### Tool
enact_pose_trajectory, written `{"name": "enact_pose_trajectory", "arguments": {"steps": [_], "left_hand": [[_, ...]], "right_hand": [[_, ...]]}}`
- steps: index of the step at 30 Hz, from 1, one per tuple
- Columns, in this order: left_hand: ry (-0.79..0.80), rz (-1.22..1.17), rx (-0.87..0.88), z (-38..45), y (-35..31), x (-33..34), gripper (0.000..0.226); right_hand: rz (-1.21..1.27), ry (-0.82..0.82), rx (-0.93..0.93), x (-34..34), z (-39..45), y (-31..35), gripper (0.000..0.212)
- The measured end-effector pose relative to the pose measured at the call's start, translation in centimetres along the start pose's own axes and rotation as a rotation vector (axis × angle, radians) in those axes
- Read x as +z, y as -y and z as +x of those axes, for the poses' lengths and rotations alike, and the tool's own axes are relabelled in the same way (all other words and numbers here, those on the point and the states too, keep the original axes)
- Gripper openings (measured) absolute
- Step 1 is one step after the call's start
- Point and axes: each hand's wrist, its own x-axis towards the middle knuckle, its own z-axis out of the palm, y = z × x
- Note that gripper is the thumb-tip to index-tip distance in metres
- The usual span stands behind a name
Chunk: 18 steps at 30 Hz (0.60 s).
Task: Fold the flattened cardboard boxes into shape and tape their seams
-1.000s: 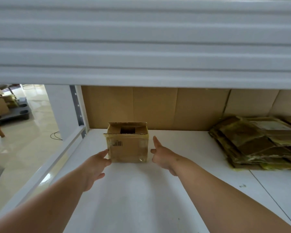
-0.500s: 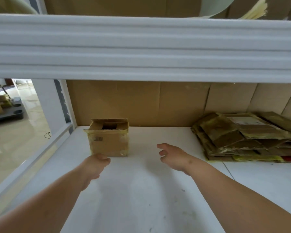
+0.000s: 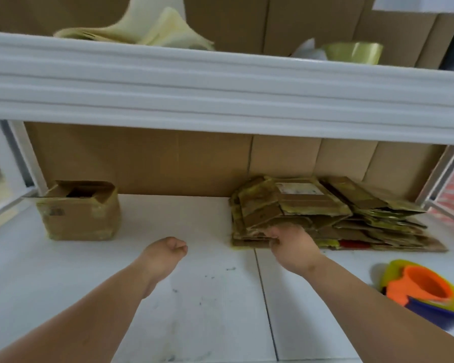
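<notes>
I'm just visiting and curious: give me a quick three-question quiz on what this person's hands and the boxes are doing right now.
1. True or false: the folded box stands at the left end of the shelf, apart from both hands.
2. Which hand grips the stack of flattened boxes? A) left hand B) right hand C) both
3. Fill in: the orange and yellow tape dispenser lies on the person's ____ side.

Key
1. True; neither hand touches it.
2. B; its fingers curl round the stack's near left corner, while the left hand is curled over bare shelf, holding nothing.
3. Right.
</notes>
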Motion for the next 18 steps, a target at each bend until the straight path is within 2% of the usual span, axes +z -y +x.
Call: {"name": "enact_pose_trajectory", "arguments": {"steps": [3,6,11,13,18], "left_hand": [[0.003,0.012,-0.001,-0.1,-1.0,2.3,0.03],[-0.011,0.03,0.03,0.4,-2.4,3.3,0.032],[0.027,0.082,0.108,2.3,-4.8,4.5,0.028],[0.047,0.092,0.143,3.2,-5.6,5.0,0.021],[0.053,0.146,0.169,4.2,-6.7,5.8,0.031]], "right_hand": [[-0.072,-0.16,0.006,-0.8,0.1,-1.4,0.037],[-0.115,-0.248,0.021,-1.4,0.7,-2.2,0.05],[-0.137,-0.199,0.095,-1.9,2.7,-4.4,0.065],[-0.199,-0.183,0.115,-1.8,3.8,-5.4,0.062],[-0.301,-0.174,0.156,-2.0,5.9,-7.0,0.052]]}}
